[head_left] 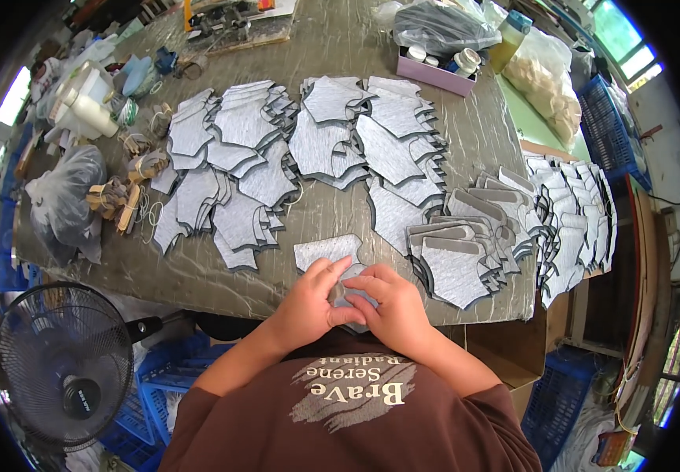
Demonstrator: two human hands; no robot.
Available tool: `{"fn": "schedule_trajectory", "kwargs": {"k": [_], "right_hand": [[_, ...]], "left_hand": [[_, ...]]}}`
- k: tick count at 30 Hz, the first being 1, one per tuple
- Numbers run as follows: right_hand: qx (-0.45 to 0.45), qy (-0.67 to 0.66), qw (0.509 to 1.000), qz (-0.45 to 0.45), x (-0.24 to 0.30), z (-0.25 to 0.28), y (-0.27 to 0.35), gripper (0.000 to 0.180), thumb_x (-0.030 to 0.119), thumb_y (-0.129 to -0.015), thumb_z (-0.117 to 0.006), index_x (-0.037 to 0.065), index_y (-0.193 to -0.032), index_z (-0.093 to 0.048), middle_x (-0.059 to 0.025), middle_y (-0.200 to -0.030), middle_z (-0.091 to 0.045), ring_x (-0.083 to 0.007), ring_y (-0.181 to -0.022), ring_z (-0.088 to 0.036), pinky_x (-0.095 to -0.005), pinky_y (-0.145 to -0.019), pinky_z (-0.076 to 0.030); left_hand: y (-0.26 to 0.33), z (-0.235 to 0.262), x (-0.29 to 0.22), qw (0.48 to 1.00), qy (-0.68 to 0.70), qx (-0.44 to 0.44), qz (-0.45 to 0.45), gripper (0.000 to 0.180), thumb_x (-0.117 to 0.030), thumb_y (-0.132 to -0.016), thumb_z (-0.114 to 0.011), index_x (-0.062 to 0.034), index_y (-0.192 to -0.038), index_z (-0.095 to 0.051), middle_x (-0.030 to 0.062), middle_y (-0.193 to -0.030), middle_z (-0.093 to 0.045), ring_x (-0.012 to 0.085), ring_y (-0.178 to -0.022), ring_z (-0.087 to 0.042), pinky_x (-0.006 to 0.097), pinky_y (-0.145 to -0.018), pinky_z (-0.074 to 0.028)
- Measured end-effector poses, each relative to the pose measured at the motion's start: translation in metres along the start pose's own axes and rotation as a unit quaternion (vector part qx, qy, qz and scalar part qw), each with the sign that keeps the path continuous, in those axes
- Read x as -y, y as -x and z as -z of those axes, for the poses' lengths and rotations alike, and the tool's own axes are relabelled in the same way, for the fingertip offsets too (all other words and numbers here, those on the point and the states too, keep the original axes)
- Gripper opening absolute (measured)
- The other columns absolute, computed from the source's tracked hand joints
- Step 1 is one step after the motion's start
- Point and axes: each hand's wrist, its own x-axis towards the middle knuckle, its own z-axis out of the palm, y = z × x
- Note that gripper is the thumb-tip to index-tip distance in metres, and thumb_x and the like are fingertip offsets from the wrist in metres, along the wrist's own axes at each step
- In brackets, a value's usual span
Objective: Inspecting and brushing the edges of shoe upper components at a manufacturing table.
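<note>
Brown shirt (pixel 356 425), nearest the head camera, bears three lines of pale lettering, inverted in this view; one black fan (pixel 64 366), lower left, carries a small label at its hub, too small to transcribe. Two bare hands meet at the near edge of the table (pixel 328 208): the left hand (pixel 320 299) and right hand (pixel 387 303), fingers curled, appear to grasp one small grey piece (pixel 352 272) between them, though the fingers hide most of it. One flat grey panel (pixel 316 251) lies just beyond. Similar cut panels form four overlapping groups, too many to count singly: left group (pixel 234 169), middle group (pixel 391 145), near-right group (pixel 454 263) and far-right group (pixel 572 224). One lilac box (pixel 434 76), at the far side, holds at least three pale-lidded containers (pixel 466 59).
</note>
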Motion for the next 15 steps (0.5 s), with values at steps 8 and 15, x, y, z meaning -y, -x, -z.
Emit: {"fn": "schedule_trajectory", "kwargs": {"k": [8, 15], "right_hand": [[0.053, -0.199, 0.963, -0.175, -0.004, -0.005, -0.002, 0.009, 0.004, -0.077, -0.064, -0.003, -0.083, -0.065, -0.0112, -0.073, -0.064, -0.0151, -0.059, -0.057, -0.0284, -0.054, -0.044], [0.118, -0.362, 0.888, -0.259, -0.015, -0.003, -0.002, 0.006, 0.003, -0.082, -0.061, -0.001, -0.083, -0.066, -0.0014, -0.07, -0.062, -0.0059, -0.059, -0.052, -0.0246, -0.05, -0.041]], "left_hand": [[-0.003, -0.003, -0.001, 0.997, -0.055, 0.039, -0.036, 0.088, -0.046, -0.063, -0.077, 0.0027, -0.128, -0.044, 0.01, -0.089, -0.047, 0.0213, -0.072, -0.048, 0.031, -0.063, -0.043], [-0.005, -0.003, 0.0, 0.995, -0.03, 0.036, -0.087, 0.084, -0.048, -0.066, -0.074, 0.0071, -0.123, -0.048, 0.014, -0.093, -0.05, 0.0256, -0.072, -0.055, 0.033, -0.063, -0.047]]}}
